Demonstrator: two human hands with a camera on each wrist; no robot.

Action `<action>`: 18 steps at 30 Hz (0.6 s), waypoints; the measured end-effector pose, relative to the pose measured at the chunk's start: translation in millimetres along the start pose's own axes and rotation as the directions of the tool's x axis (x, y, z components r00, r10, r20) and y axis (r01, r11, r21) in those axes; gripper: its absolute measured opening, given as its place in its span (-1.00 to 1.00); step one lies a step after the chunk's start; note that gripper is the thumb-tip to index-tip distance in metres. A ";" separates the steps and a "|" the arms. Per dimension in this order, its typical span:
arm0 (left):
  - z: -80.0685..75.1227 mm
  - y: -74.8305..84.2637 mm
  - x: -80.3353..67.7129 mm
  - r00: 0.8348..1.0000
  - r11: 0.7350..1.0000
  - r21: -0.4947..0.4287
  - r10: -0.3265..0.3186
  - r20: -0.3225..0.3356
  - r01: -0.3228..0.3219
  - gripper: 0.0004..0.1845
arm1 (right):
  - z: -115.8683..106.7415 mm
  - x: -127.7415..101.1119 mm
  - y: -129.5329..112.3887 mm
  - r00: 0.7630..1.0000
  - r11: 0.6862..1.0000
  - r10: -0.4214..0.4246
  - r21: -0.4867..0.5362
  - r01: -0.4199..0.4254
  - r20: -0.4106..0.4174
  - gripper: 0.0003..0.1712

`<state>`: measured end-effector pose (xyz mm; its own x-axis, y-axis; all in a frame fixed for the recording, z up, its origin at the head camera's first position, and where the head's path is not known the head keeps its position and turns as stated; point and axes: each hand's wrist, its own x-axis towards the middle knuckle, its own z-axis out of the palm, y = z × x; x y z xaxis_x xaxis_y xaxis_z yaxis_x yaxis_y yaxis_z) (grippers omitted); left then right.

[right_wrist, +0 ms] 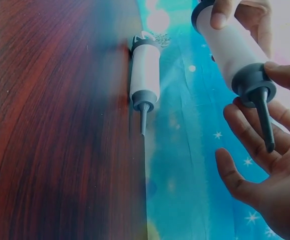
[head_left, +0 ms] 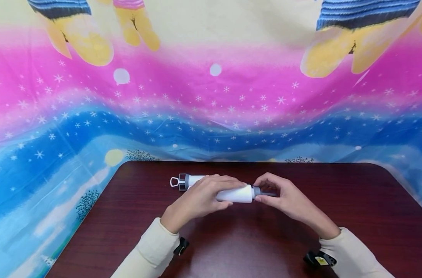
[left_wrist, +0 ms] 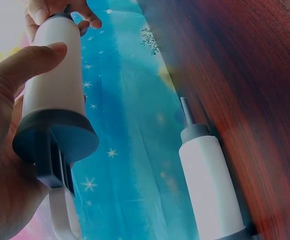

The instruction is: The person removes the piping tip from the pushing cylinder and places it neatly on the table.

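A white hand pump (head_left: 236, 194) with grey end caps lies level above the table. My left hand (head_left: 209, 193) grips its barrel, and the left wrist view shows the thumb across the white barrel (left_wrist: 55, 87). Behind this hand are the dark rear flange and pull handle (left_wrist: 65, 212). At the front end my right hand (head_left: 285, 197) pinches the grey cap (right_wrist: 252, 82) with its fingertips. The tapered grey nozzle (right_wrist: 265, 122) points toward the right palm. A second, matching pump (head_left: 196, 179) lies behind the left hand, which hides part of it.
The dark red-brown wooden table (head_left: 252, 247) has a rounded far edge. A printed cloth (head_left: 211, 96) with snowflakes hangs right behind it. In the right wrist view the second pump (right_wrist: 146, 72) lies near the table's edge.
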<state>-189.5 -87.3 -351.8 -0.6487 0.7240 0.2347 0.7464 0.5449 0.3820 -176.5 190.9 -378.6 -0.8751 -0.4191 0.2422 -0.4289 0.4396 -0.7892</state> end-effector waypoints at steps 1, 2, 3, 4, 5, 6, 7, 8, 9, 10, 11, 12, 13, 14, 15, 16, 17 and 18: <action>0.2 -0.2 -0.1 1.000 1.000 0.002 0.000 -0.001 0.000 -0.39 | 0.1 0.1 0.2 1.000 1.000 -0.002 -0.001 0.002 -0.003 -0.70; 0.3 -0.4 -0.2 1.000 1.000 0.005 0.001 -0.001 -0.001 -0.39 | 0.1 0.2 0.3 1.000 1.000 -0.003 -0.001 0.003 -0.005 -0.71; 0.4 -0.5 -0.3 1.000 1.000 0.007 0.001 -0.002 -0.001 -0.39 | 0.0 0.3 0.3 1.000 1.000 -0.004 -0.002 0.004 -0.007 -0.71; 0.5 -0.6 -0.5 1.000 1.000 0.010 0.001 -0.003 -0.001 -0.39 | 0.1 0.4 0.4 1.000 1.000 -0.002 -0.002 0.002 -0.008 -0.71; 0.4 -0.6 -0.6 1.000 1.000 0.014 0.002 -0.004 -0.002 -0.39 | 0.2 0.4 0.4 1.000 1.000 0.000 0.000 0.000 -0.009 -0.72; 0.5 -0.6 -0.6 1.000 1.000 0.016 0.003 -0.005 -0.003 -0.39 | 0.4 0.6 0.3 1.000 1.000 0.004 0.003 -0.004 -0.008 -0.71; 0.5 -0.7 -0.6 1.000 1.000 0.018 0.004 -0.007 -0.004 -0.39 | 0.6 0.6 0.3 1.000 1.000 0.010 0.007 -0.010 -0.006 -0.70; 0.6 -0.7 -0.7 1.000 1.000 0.019 0.006 -0.008 -0.006 -0.39 | 0.7 0.5 0.3 1.000 1.000 0.013 0.010 -0.013 -0.004 -0.70; 0.6 -0.7 -0.7 1.000 1.000 0.022 0.007 -0.010 -0.007 -0.39 | 0.7 0.4 0.3 1.000 1.000 0.015 0.011 -0.015 0.000 -0.69; 0.5 -0.7 -0.7 1.000 1.000 0.023 0.008 -0.011 -0.008 -0.39 | 0.7 0.2 0.3 1.000 1.000 0.018 0.013 -0.018 0.005 -0.68; 0.5 -0.7 -0.8 1.000 1.000 0.024 0.008 -0.011 -0.008 -0.39 | 0.7 0.0 0.2 1.000 1.000 0.020 0.015 -0.020 0.009 -0.67; 0.4 -0.7 -0.8 1.000 1.000 0.026 0.007 -0.012 -0.007 -0.39 | 0.7 -0.2 0.1 1.000 1.000 0.021 0.015 -0.021 0.013 -0.66; 0.3 -0.7 -0.9 1.000 1.000 0.029 0.005 -0.012 -0.004 -0.39 | 0.7 -0.4 0.0 1.000 1.000 0.023 0.016 -0.023 0.017 -0.65; 0.3 -0.7 -0.9 1.000 1.000 0.031 0.003 -0.012 -0.002 -0.39 | 0.8 -0.5 0.0 1.000 1.000 0.023 0.016 -0.023 0.021 -0.65; 0.4 -0.8 -1.0 1.000 0.999 0.033 0.001 -0.012 -0.001 -0.39 | 0.8 -0.6 0.1 0.999 1.000 0.022 0.018 -0.023 0.025 -0.64; 0.4 -0.9 -0.9 1.000 0.999 0.032 0.001 -0.012 0.000 -0.39 | 1.0 -0.6 0.1 0.999 1.000 0.023 0.021 -0.024 0.028 -0.64; 0.5 -1.0 -0.9 1.000 1.000 0.030 0.001 -0.012 -0.001 -0.39 | 1.2 -0.6 0.2 0.999 0.999 0.023 0.024 -0.024 0.031 -0.64; 0.7 -1.1 -0.8 1.000 1.000 0.028 0.002 -0.012 -0.002 -0.39 | 1.5 -0.6 0.3 0.999 0.999 0.022 0.025 -0.023 0.032 -0.63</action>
<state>-189.7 -88.2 -353.0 -0.6488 0.7199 0.2467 0.7515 0.5550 0.3566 -175.8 190.1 -379.8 -0.8769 -0.4341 0.2063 -0.4028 0.4295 -0.8082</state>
